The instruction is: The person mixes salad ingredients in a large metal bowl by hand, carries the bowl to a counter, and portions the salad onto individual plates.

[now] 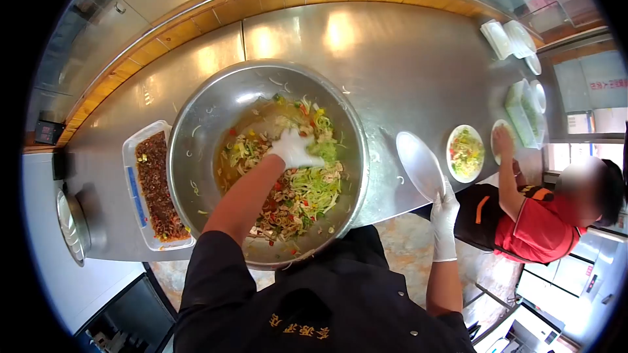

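My left hand [294,149], in a white glove, reaches into a big steel bowl [196,104]. Its thumb and fingers curve around some shredded vegetables [322,148]; the fingertips are partly hidden. Around it lies a mixed salad [307,199] of pale green shreds, red and yellow bits and brownish pieces in liquid. My right hand [445,212], also gloved, grips the near rim of a white oval plate [418,165]. That plate is tilted beside the bowl, over the counter's edge.
A tub of dark red-brown food [157,183] stands left of the bowl. Rightward are a filled plate [466,153], a co-worker's hand [503,140] at another plate, a green-filled container [523,114] and stacked plates [497,39]. The co-worker [540,222] stands at the right.
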`<state>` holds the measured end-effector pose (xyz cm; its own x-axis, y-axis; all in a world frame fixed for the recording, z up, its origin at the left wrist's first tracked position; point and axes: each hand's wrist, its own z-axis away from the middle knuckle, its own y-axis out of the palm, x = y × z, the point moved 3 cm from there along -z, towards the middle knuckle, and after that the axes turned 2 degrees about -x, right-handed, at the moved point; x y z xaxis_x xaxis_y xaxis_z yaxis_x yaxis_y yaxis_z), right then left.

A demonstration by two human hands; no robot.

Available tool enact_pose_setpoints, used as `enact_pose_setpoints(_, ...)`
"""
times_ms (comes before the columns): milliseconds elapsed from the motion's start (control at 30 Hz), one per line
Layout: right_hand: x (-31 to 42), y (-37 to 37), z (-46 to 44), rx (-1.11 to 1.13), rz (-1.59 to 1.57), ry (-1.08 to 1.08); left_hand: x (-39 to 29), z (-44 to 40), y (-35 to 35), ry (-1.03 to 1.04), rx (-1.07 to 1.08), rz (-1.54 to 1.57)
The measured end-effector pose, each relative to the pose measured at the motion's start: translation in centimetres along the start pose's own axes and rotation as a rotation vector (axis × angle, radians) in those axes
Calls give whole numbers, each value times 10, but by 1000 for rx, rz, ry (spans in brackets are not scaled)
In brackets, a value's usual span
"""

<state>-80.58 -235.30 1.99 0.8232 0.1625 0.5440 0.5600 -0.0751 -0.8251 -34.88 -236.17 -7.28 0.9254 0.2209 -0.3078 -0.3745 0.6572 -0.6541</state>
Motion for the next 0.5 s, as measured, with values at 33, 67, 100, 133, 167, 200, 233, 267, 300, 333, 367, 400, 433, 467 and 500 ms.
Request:
enact_pose_setpoints(33, 1, -6, 4, -16, 23, -50, -19, 24, 1, 55, 99, -10)
enact_pose_setpoints(67, 4, -11, 6, -34, 42, -103, -32, 47, 6, 54, 140, 30)
enact_pose_setpoints(100, 4, -16, 10, -18, -29, -5, -38, 67, 15, 34, 173, 50)
enact_pose_setpoints(133, 5, -18, 14, 1, -102, 93, -39, 78, 32, 33, 171, 59)
enact_pose_setpoints(167, 7, -18, 18, 23, -177, 193, -42, 95, 46, 16, 148, 77)
enact_pose_setpoints(200, 12, -17, 22, -17, -403, 261, -45, 111, 59, -1, 130, 93)
enact_pose_setpoints(233, 18, -14, 25, -54, -630, 328, -44, 118, 77, -4, 92, 124)
enact_pose_setpoints(267, 25, -8, 30, -84, -857, 398, -38, 117, 103, -11, 56, 157)
enact_pose_setpoints(300, 40, -7, 28, -98, -911, 415, -32, 117, 125, -25, 26, 189)
enact_pose_setpoints(333, 47, 3, 29, -78, -1004, 454, -27, 118, 138, -31, 22, 273)
enact_pose_setpoints(367, 53, 14, 30, -63, -1101, 493, -21, 119, 148, -38, 14, 351)
enact_pose_setpoints(400, 62, 24, 29, -49, -1199, 528, -16, 121, 154, -43, 0, 428)
enact_pose_setpoints(433, 76, 31, 29, 19, -1215, 536, -19, 127, 152, -6, -109, 377)
enact_pose_setpoints(467, 81, 45, 29, 76, -1249, 532, -19, 131, 151, 79, -88, 556)
enact_pose_setpoints(500, 90, 59, 28, 120, -1280, 541, -21, 138, 138, 165, -66, 737)
